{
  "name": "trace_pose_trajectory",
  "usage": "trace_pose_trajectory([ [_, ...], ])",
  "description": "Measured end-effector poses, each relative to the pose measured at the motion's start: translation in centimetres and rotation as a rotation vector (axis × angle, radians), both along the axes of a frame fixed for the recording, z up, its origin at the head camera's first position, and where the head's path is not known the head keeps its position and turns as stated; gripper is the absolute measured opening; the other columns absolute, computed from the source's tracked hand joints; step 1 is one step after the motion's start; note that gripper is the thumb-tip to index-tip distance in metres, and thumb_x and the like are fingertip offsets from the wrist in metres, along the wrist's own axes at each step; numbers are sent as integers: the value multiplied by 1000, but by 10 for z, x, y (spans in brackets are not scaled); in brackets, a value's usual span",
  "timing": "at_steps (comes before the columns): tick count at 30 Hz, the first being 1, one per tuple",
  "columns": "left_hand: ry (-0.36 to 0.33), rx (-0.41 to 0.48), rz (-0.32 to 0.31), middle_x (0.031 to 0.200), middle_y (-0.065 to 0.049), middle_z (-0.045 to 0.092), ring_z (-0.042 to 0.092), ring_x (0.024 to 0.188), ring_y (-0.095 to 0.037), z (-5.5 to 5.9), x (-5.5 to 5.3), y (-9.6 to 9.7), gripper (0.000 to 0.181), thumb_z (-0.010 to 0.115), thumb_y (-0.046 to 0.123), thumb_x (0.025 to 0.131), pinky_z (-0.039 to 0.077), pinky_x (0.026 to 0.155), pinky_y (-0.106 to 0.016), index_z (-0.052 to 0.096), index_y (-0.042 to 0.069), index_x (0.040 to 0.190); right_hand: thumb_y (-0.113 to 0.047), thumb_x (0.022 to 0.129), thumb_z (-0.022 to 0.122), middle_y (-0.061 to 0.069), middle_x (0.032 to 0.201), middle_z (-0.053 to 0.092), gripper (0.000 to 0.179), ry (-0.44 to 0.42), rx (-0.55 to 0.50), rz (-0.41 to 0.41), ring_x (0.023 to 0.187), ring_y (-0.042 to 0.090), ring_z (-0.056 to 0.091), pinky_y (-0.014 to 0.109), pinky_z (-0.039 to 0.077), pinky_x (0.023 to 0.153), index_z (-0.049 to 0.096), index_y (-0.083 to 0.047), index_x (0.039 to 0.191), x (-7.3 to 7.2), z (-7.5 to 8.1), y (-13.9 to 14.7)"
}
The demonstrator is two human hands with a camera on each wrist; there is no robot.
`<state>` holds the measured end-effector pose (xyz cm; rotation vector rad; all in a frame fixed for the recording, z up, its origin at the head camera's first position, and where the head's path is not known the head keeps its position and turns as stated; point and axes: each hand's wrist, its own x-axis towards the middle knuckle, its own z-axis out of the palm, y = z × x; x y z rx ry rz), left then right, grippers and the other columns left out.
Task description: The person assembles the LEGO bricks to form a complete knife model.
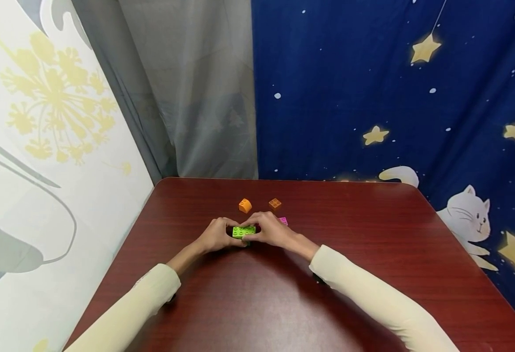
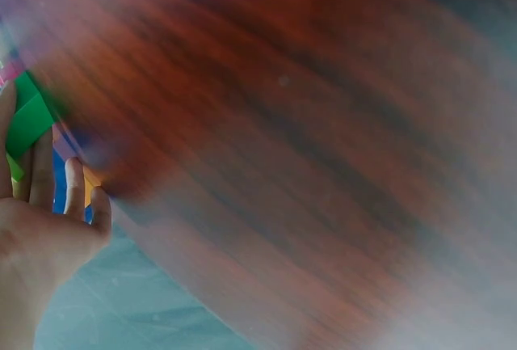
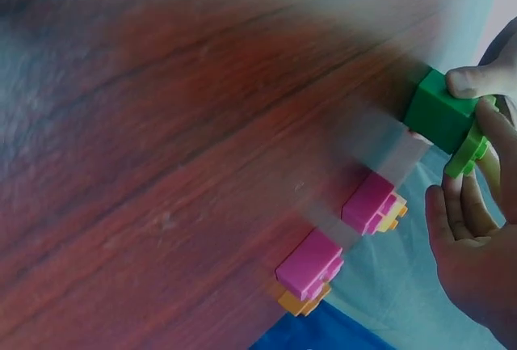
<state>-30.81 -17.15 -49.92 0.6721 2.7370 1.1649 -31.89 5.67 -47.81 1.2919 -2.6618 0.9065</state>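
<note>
One lime green brick (image 1: 243,231) between left hand (image 1: 215,235) and right hand (image 1: 271,230), over the far half of the table (image 1: 231,293). Clamped at its right end by the right hand, with thumb on the near side and fingers on the far side. Up against a dark green block (image 3: 440,111) (joined or merely touching, impossible to tell). Pinched on that block, the left hand, with a digit laid on its face in the right wrist view and fingers around it at the edge of the left wrist view. Just beyond the hands, an orange curved brick (image 1: 245,205); to its right and apart from it, an orange square brick (image 1: 275,203), studs up. Nearer, partly hidden behind the right hand, a pink brick (image 1: 283,221). Near each other in the right wrist view, two pink bricks, with orange and yellow showing beside them. Along both forearms, cream sleeves (image 1: 372,298). Past the table, a grey curtain (image 1: 204,88) and a blue curtain (image 1: 323,112) with printed stars.
</note>
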Motion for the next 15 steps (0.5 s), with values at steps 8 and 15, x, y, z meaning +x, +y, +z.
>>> trace_pose_trajectory([
  [8, 8, -11, 2, 104, 6, 77, 66, 94, -10, 1, 3, 0, 43, 96, 34, 75, 55, 81, -30, 81, 18, 111, -30, 87, 87, -2, 105, 74, 37, -6, -44, 20, 94, 8, 64, 30, 55, 82, 79, -16, 120, 0, -3, 2],
  [15, 15, -22, 3, 105, 5, 76, 65, 98, -12, 1, 3, 2, 43, 95, 33, 77, 55, 86, -33, 80, 17, 114, -30, 87, 87, -1, 109, 75, 37, -15, -29, 41, 96, 9, 65, 31, 55, 85, 78, -15, 120, 0, 2, 4],
])
